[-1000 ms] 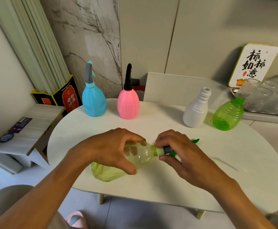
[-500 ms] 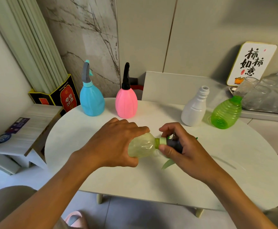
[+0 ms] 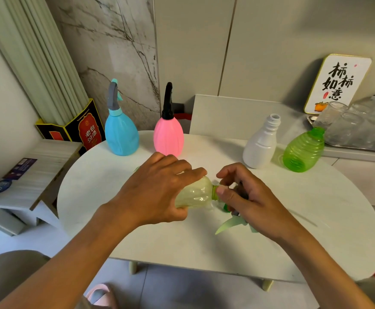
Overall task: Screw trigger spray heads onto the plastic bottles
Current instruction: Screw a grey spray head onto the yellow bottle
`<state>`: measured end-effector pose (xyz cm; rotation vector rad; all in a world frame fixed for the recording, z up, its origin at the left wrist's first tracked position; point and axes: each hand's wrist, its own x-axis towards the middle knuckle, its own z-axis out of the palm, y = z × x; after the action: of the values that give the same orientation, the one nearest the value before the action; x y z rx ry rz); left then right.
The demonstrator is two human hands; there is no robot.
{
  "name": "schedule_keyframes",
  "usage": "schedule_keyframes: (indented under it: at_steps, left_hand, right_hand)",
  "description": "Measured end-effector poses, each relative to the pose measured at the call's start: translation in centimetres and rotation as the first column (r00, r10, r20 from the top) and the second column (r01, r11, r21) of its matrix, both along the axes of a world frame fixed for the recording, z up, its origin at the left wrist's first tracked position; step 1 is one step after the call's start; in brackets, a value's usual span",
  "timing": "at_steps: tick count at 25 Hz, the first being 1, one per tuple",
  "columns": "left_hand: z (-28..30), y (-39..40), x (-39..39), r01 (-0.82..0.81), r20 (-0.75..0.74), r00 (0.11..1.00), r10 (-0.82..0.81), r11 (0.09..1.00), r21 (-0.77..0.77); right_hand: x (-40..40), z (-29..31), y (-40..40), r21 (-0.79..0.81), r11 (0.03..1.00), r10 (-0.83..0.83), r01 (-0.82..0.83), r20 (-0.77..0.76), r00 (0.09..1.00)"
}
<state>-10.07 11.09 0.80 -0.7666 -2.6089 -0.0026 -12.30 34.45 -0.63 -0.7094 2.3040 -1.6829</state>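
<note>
From the head camera, your left hand (image 3: 157,188) wraps the pale yellow bottle (image 3: 193,195) at frame centre, lying on its side over the table (image 3: 316,219), its long axis running left to right with the neck pointing right. Your right hand (image 3: 253,201) meets that neck directly, thumb and fingers pinching the spray head (image 3: 233,210) at its collar, the green trigger hanging toward lower right. The turn, I judge, runs about that axis. The white bottle (image 3: 260,148) and green bottle (image 3: 303,152), upper right, lack heads.
</note>
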Motion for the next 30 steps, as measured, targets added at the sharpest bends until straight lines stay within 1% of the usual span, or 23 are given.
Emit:
schedule_keyframes:
  at_steps: [3, 6, 10, 14, 17, 23, 26, 27, 28, 29, 30]
  left_hand:
    - [0.0, 0.1, 0.1, -0.016, -0.003, 1.0, 0.016, 1.0, 0.0]
    - [-0.1, 0.0, 0.2, -0.011, -0.018, 1.0, 0.01, 1.0, -0.014]
    - [-0.1, 0.3, 0.2, -0.018, -0.006, 1.0, 0.018, 1.0, -0.025]
    - [0.0, 0.5, 0.0, -0.031, 0.012, 0.999, 0.031, 1.0, -0.003]
    - [0.0, 0.6, 0.0, -0.022, 0.01, 1.0, 0.022, 1.0, -0.015]
    - [-0.1, 0.7, -0.2, 0.003, 0.018, 1.0, -0.003, 1.0, 0.01]
    - [-0.4, 0.8, -0.1, 0.014, 0.044, 0.999, -0.015, 1.0, 0.014]
    - [-0.4, 0.9, -0.1, 0.01, 0.083, 0.996, -0.013, 0.999, 0.037]
    - [-0.4, 1.1, 0.0, -0.003, 0.146, 0.989, -0.011, 0.996, 0.094]
    - [-0.3, 1.2, 0.0, -0.035, 0.24, 0.971, -0.011, 0.981, 0.189]
    - [-0.3, 1.4, 0.0, -0.091, 0.35, 0.936, -0.026, 0.945, 0.314]
  right_hand:
    - [0.0, 0.2, 0.1, -0.048, 0.999, 0.024, -0.022, 0.04, 0.999]
    - [0.1, 0.3, 0.0, -0.025, 1.0, -0.003, 0.004, 0.027, 1.0]
    - [0.2, 0.3, -0.3, 0.033, 0.996, -0.085, 0.083, 0.042, 0.996]
    - [0.1, 0.6, 0.1, 0.002, 0.999, -0.044, 0.044, 0.072, 0.996]
    - [0.1, 0.5, 0.0, 0.034, 0.997, -0.068, 0.066, 0.068, 0.995]
    - [0.0, 1.1, 0.2, 0.032, 0.997, -0.078, 0.074, 0.115, 0.99]
    - [-0.1, 1.0, -0.2, 0.098, 0.987, -0.138, 0.124, 0.153, 0.979]
    - [-0.3, 1.1, 0.0, 0.085, 0.985, -0.165, 0.152, 0.186, 0.969]
    - [-0.5, 1.3, 0.4, 0.019, 0.982, -0.188, 0.189, 0.26, 0.947]
    - [-0.9, 1.5, 0.9, -0.115, 0.966, -0.174, 0.23, 0.366, 0.914]
    - [-1.2, 1.7, 1.5, -0.28, 0.92, -0.117, 0.275, 0.472, 0.873]
